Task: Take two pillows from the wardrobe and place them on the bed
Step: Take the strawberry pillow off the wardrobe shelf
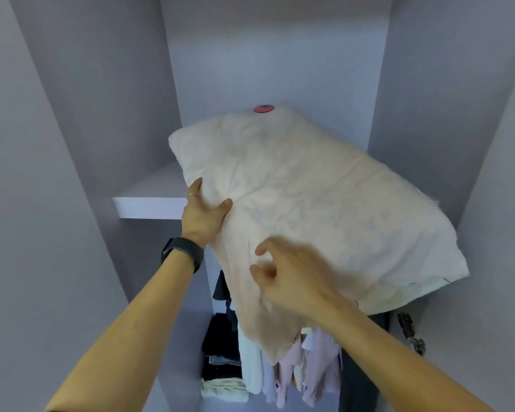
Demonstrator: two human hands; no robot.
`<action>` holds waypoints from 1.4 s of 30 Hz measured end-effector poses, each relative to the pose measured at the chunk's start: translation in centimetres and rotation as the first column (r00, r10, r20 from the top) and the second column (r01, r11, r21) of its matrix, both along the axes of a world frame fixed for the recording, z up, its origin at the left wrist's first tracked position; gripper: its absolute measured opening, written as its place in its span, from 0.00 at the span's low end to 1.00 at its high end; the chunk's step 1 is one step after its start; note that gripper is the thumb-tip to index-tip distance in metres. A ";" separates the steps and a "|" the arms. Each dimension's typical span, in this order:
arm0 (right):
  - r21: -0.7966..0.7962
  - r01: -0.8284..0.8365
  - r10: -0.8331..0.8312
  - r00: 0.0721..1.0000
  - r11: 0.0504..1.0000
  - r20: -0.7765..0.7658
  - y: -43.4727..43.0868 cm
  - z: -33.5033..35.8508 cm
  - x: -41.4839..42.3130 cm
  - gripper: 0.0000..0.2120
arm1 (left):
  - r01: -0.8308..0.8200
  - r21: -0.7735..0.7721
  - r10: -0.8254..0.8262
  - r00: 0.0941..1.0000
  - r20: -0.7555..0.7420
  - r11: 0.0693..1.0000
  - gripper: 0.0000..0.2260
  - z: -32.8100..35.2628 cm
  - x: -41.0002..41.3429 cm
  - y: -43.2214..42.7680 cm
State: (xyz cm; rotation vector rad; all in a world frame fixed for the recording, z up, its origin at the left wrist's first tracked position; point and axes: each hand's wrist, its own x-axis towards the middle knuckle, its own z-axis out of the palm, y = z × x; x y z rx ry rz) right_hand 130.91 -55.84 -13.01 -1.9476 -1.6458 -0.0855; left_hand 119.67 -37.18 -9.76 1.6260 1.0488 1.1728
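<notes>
A large cream pillow [309, 203] with a faint pale pattern sticks out over the front edge of the wardrobe's upper shelf [149, 206], tilted down toward me. My left hand [204, 214] grips its near left edge, thumb on top and fingers underneath. My right hand [292, 275] is blurred in front of the pillow's lower corner, fingers loosely curled against the fabric; whether it holds the cloth is unclear. A second pillow is not visible.
The grey wardrobe walls [110, 99] close in on both sides. A small red round thing [263, 109] peeks over the pillow's far edge. Below the shelf hang pale clothes [298, 370], with folded dark and light garments [220, 352] stacked at left. A door hinge [411, 331] sits at right.
</notes>
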 end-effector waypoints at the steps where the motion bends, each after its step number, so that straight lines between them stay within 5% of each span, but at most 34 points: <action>1: 0.094 0.049 -0.049 0.999 0.994 -0.001 0.3 1.5 0.6 0.16 | 0.009 0.011 -0.009 1.000 0.011 1.000 0.37 -0.3 -0.5 0.0; 3: 0.322 0.184 -0.198 0.980 0.929 0.011 1.2 4.9 2.9 0.17 | 0.012 0.030 -0.013 1.000 0.023 0.999 0.36 -0.7 -1.5 0.1; 5: 0.374 0.307 -0.322 0.947 0.875 -0.024 2.5 7.9 5.9 0.22 | 0.007 0.057 -0.007 1.000 0.010 0.998 0.36 -1.2 -2.8 0.3; 9: 0.012 0.416 -0.401 0.885 0.909 -0.237 5.3 10.1 10.6 0.44 | 0.083 0.044 -0.082 0.996 -0.024 0.996 0.37 -1.3 -4.8 0.5; 14: -0.062 0.419 -0.407 0.821 0.906 -0.400 7.7 8.5 10.9 0.57 | 0.171 -0.089 -0.172 0.985 -0.007 0.981 0.42 1.1 -5.7 1.7; 17: 0.010 0.447 -0.408 0.825 0.894 -0.390 7.8 5.9 10.2 0.55 | 0.074 -0.063 -0.071 0.996 0.049 0.995 0.41 2.7 -4.4 2.6; 23: 0.219 0.410 -0.249 0.817 0.886 -0.521 7.1 2.3 8.9 0.50 | -0.116 0.039 0.121 0.974 -0.192 0.992 0.47 0.5 -0.6 2.5; 29: 0.305 0.470 -0.255 0.801 0.828 -0.542 7.1 0.4 6.5 0.50 | -0.132 0.119 0.151 0.973 -0.173 0.984 0.46 -1.1 -1.2 3.2; 36: 0.259 0.473 -0.218 0.738 0.842 -0.638 4.7 -5.1 3.9 0.49 | -0.128 0.187 0.163 0.969 -0.187 0.974 0.44 -5.4 -3.9 0.5; 42: 0.172 0.474 -0.286 0.741 0.863 -0.608 -0.5 -13.5 0.0 0.47 | -0.230 0.043 0.233 0.940 -0.249 0.972 0.42 -14.6 -8.5 -5.8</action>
